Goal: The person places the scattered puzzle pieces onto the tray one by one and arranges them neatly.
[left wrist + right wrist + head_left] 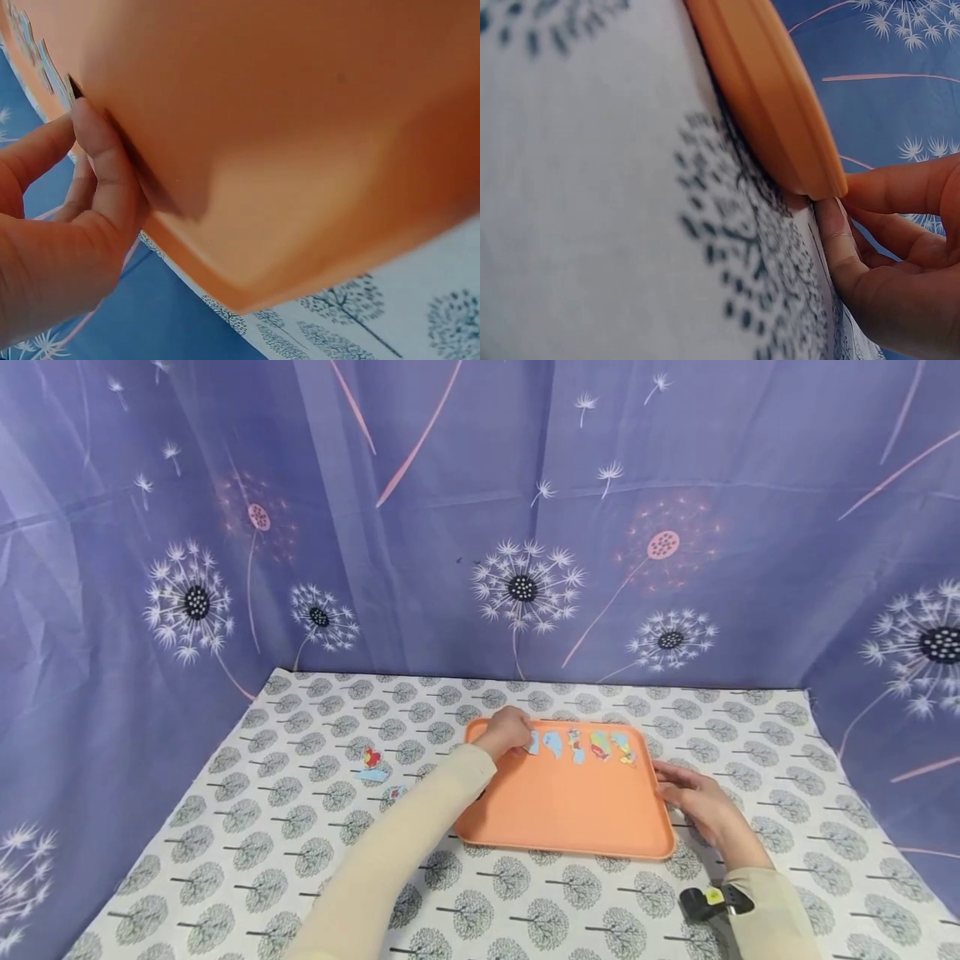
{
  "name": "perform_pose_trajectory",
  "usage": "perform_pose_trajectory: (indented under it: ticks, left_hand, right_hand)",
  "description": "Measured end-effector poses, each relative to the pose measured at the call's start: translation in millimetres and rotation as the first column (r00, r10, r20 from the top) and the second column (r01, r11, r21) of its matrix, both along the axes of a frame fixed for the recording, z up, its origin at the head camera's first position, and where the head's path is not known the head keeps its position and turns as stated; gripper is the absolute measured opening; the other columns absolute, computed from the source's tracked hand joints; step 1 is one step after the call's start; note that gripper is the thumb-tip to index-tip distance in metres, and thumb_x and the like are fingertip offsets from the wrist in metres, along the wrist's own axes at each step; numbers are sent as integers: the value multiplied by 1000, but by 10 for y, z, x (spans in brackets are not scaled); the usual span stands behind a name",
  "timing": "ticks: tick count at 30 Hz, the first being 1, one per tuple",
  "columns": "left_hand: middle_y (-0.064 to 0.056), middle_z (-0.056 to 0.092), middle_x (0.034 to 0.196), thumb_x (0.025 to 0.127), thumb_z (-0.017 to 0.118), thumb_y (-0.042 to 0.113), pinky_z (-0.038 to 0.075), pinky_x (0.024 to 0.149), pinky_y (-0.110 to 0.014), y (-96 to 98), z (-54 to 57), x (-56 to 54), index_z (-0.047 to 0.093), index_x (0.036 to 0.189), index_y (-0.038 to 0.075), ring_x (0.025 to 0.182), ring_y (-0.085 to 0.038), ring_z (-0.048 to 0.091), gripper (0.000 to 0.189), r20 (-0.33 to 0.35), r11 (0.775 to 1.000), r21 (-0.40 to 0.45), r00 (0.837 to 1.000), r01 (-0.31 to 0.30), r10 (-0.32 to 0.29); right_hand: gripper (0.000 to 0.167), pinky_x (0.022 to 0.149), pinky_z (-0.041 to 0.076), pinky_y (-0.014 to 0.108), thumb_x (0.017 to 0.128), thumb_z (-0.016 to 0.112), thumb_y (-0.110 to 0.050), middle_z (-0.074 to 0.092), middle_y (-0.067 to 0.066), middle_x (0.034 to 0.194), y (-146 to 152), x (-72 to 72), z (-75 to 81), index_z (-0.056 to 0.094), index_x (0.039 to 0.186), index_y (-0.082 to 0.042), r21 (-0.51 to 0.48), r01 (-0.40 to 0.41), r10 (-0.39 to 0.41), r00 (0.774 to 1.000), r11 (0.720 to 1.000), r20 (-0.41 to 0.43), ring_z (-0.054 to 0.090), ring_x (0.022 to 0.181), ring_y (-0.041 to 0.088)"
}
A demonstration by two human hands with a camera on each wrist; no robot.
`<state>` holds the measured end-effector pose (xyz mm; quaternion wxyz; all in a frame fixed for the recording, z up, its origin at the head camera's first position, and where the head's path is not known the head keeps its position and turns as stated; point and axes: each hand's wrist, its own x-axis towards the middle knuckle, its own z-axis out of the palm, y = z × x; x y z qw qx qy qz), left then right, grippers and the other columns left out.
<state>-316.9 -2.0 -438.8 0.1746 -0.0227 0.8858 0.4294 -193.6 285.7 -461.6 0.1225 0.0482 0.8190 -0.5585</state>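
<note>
An orange tray (570, 802) lies on the patterned cloth, with a row of flat, colourful puzzle pieces (576, 747) along its far side. My left hand (508, 731) reaches over the far left part of the tray. Between thumb and fingers it pinches a light blue puzzle piece (533, 743) at the left end of the row. In the left wrist view that piece (74, 87) is mostly hidden by the fingertips. At the tray's right side, my right hand (697, 802) holds the rim (810, 169) between thumb and fingers.
Left of the tray, loose pieces lie on the cloth: a red one (372, 757), a light blue one (372, 774) and a small one (396, 792) partly behind the left sleeve. A purple dandelion curtain (420, 568) hangs behind the table. A black device (705, 903) is strapped to the right wrist.
</note>
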Motion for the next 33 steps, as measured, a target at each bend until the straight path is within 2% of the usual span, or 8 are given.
perform_pose_trajectory:
  ticks: [4, 8, 13, 17, 20, 24, 28, 33]
  left_hand:
    - [-7, 63, 74, 81, 67, -8, 57, 45, -25, -32, 2, 23, 65, 88, 3, 48, -16, 57, 14, -21, 999, -45, 1000, 9, -10]
    - [-8, 62, 66, 81, 66, -9, 56, 44, -25, -81, 3, 37, 65, 87, 2, 48, -16, 58, 13, -43, 999, -33, 999, 1, -2]
    - [-10, 66, 84, 80, 68, -6, 59, 49, -26, -195, 39, 84, 65, 87, 0, 50, -16, 60, 10, -48, 998, 52, 998, -42, 45]
    - [-18, 67, 98, 82, 66, -4, 62, 61, -32, -360, 85, 144, 67, 99, -4, 61, -21, 64, 17, -31, 972, 229, 997, -55, 64]
    - [-21, 67, 99, 86, 65, -1, 62, 72, -35, -543, 108, 170, 65, 108, -5, 78, -30, 68, 23, -45, 932, 357, 995, -64, 86]
    - [-21, 66, 106, 91, 65, 6, 59, 86, -38, -855, 171, 222, 63, 114, -6, 101, -39, 63, 26, -59, 881, 463, 988, -99, 142]
    - [-25, 62, 117, 93, 63, 9, 55, 93, -40, -1252, 229, 302, 58, 123, -6, 110, -42, 59, 34, -73, 859, 496, 979, -128, 188]
    - [-26, 56, 126, 95, 62, 12, 54, 95, -34, -1801, 192, 397, 53, 130, -5, 116, -40, 56, 41, -39, 842, 496, 964, -210, 263]
  right_hand:
    - [59, 104, 47, 44, 96, 55, -12, 43, 29, 139, -26, -37, -6, 30, 147, 4, 11, -2, 2, 1000, 1000, -7, 56, 116, 29]
    - [58, 102, 49, 39, 96, 55, -10, 43, 29, 139, -69, -71, 5, 31, 147, 5, 10, 4, -4, 1000, 1000, -20, 55, 117, 30]
    - [58, 106, 45, 45, 96, 54, -10, 41, 30, 141, -121, -73, 4, 29, 147, 4, -2, 1, -1, 1000, 1000, 5, 48, 124, 39]
    - [58, 106, 44, 45, 96, 53, -9, 40, 29, 141, -123, -69, -8, 29, 148, 4, 5, 2, -2, 1000, 1000, 14, 47, 124, 38]
    - [58, 105, 45, 44, 96, 53, -9, 41, 30, 141, -107, -65, -9, 29, 148, 4, 14, -4, 3, 1000, 1000, 3, 48, 123, 38]
    - [60, 104, 46, 45, 96, 54, -10, 41, 30, 140, -75, -45, -2, 28, 148, 4, 15, -10, 10, 1000, 1000, 8, 51, 120, 35]
    - [61, 105, 45, 46, 97, 53, -11, 40, 29, 141, -45, -24, 1, 26, 149, 2, 19, -10, 10, 1000, 1000, 24, 53, 117, 29]
    - [61, 108, 40, 51, 98, 53, -13, 37, 30, 143, -27, -4, 0, 24, 150, 1, 11, -12, 12, 999, 1000, 32, 47, 123, 38]
